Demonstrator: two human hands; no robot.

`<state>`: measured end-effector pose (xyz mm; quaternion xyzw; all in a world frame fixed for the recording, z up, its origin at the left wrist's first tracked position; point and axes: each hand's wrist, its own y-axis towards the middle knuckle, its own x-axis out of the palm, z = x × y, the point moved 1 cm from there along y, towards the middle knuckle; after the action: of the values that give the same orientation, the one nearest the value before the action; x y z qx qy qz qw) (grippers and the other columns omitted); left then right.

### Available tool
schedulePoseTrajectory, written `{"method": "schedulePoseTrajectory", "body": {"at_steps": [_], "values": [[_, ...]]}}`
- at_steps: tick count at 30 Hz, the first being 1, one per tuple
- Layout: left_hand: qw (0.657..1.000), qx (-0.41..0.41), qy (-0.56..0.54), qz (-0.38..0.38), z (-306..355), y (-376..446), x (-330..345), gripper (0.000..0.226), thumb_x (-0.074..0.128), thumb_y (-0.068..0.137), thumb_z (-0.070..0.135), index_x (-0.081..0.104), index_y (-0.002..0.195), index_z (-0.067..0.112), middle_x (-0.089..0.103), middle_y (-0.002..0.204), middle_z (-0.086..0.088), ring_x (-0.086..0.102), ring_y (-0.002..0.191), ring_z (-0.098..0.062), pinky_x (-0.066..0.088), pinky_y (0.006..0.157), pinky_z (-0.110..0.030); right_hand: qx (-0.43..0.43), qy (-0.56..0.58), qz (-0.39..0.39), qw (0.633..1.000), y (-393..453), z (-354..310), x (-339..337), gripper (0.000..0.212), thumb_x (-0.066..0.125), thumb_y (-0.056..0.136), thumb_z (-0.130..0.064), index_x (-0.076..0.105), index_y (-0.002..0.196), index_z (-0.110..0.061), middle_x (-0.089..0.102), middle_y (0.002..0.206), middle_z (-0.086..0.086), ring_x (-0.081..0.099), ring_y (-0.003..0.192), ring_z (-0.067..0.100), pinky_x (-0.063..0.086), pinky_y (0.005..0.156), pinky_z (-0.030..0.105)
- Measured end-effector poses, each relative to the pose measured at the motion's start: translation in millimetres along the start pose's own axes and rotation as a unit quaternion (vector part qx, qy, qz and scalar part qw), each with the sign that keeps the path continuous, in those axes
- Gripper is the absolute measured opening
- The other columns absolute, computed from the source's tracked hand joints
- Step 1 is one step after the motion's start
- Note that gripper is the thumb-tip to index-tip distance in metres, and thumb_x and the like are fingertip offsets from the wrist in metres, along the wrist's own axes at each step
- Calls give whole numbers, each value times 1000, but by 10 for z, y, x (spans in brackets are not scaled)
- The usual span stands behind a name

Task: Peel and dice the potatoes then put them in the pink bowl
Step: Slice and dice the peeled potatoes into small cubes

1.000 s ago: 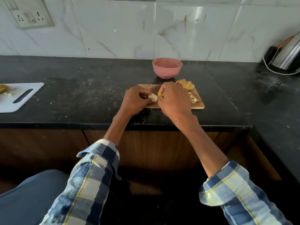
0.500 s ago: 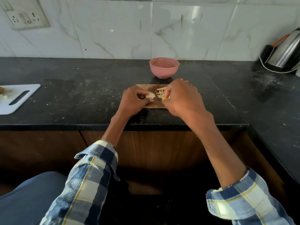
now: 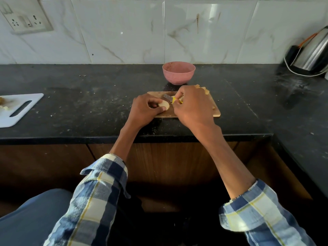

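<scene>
Both hands meet over the wooden cutting board (image 3: 215, 110) in the single head view, the only one there is. The left hand (image 3: 144, 110) curls round a pale potato piece (image 3: 164, 104), thumb and fingertips pinning it flat on the board, apparently so it cannot slide under the blade. The right hand (image 3: 192, 108) is closed round the yellow handle of a small knife (image 3: 168, 98); its blade points toward the left hand and lies just beyond the potato piece, seemingly poised for a cut. Whether the edge touches the potato cannot be told. Past the right hand's knuckles, at the board's far corner, potato slices (image 3: 204, 89) show, mostly hidden by the hand. The pink bowl (image 3: 178, 72) stands just beyond the board, directly ahead of both hands, probably so diced pieces can go straight in; whether it holds anything cannot be told. Well off to the left hand's side, a white cutting board (image 3: 19, 110) lies on the black worktop (image 3: 88, 103) with a few scraps. Far to the right hand's side stands a steel kettle (image 3: 314, 55). Dicing looks to be partway along.
</scene>
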<state>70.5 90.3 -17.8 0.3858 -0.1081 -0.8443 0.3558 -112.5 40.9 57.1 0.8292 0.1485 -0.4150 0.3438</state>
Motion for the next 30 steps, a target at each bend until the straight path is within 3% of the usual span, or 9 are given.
{"method": "schedulePoseTrajectory", "body": {"at_steps": [6, 12, 18, 25, 30], "values": [[1000, -9, -5, 5, 5, 0, -16, 33, 90, 80, 26, 80, 109, 15, 74, 94, 6, 69, 84, -8, 59, 84, -31, 6, -13, -13, 1000, 73, 31, 250, 15, 74, 93, -27, 71, 106, -21, 72, 98, -1, 67, 85, 18, 57, 70, 36], [1000, -10, -7, 3, 0, 4, -12, 31, 91, 80, 27, 81, 107, 16, 75, 95, 7, 69, 84, -6, 59, 84, -30, -2, 19, -25, 1000, 122, 50, 239, 13, 73, 95, -26, 74, 107, -22, 72, 100, -4, 58, 80, 9, 41, 67, 27], [1000, -14, -10, 5, 3, -1, -11, 31, 91, 80, 27, 82, 107, 16, 76, 95, 7, 70, 83, -6, 59, 83, -31, -4, 22, -39, 999, 119, 14, 222, 17, 75, 92, -25, 75, 108, -22, 73, 105, -2, 68, 93, 15, 55, 75, 32], [999, -28, -12, 11, 10, -7, 1, 32, 92, 78, 26, 82, 107, 16, 77, 94, 6, 71, 82, -8, 60, 85, -32, 9, -4, -92, 996, 136, -16, 0, 16, 77, 88, -22, 76, 104, -19, 74, 103, 1, 69, 83, 18, 56, 73, 35], [999, -30, -4, 13, 36, -6, -4, 32, 91, 79, 25, 81, 109, 16, 78, 102, 4, 71, 86, -7, 60, 89, -31, 19, -38, -126, 991, 66, 47, -224, 28, 82, 85, -21, 73, 111, -19, 71, 117, 4, 67, 100, 24, 58, 85, 39]]}}
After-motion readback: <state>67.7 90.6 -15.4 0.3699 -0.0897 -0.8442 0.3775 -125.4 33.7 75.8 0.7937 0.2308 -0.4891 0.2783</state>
